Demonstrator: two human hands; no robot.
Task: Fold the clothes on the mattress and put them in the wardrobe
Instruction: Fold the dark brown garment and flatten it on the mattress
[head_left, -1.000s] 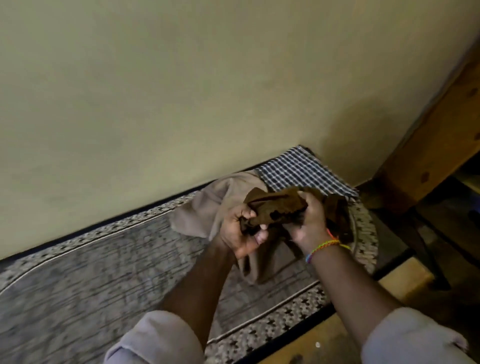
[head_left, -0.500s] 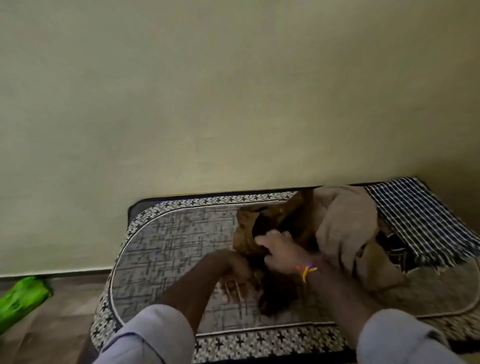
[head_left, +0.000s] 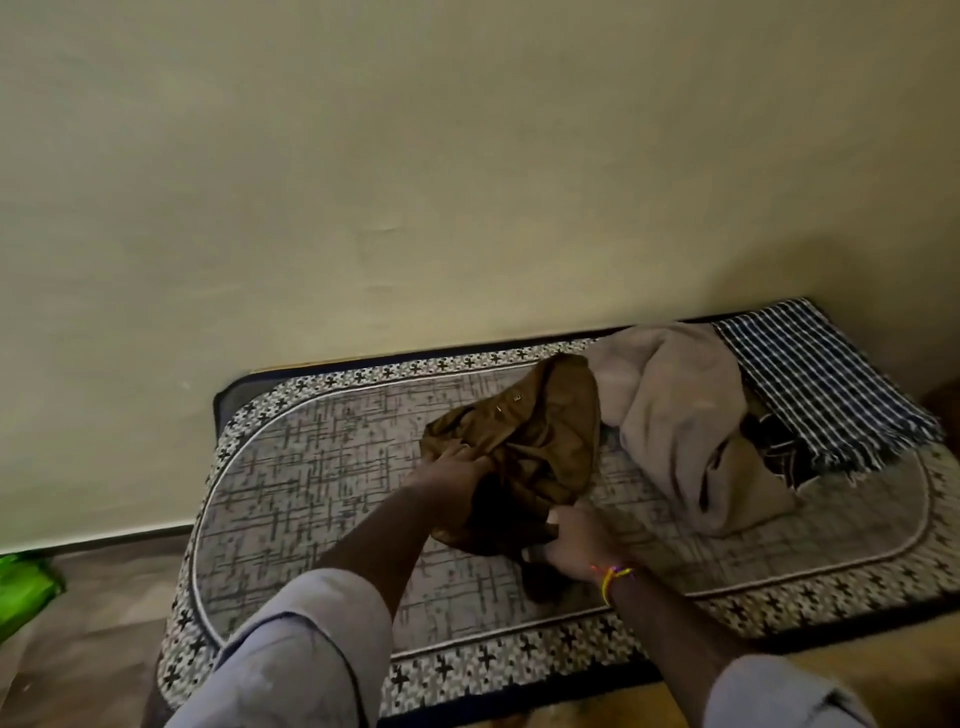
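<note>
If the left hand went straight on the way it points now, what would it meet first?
The left hand already grips the brown garment, so it meets that cloth first. Beyond it probably lies the beige garment, though depth is unclear.

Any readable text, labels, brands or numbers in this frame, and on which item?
None can be read.
brown garment: a small pale tag or clasp near its top edge, too small and blurred to read.
green packet: cut off at the frame's edge; no print legible.
</note>
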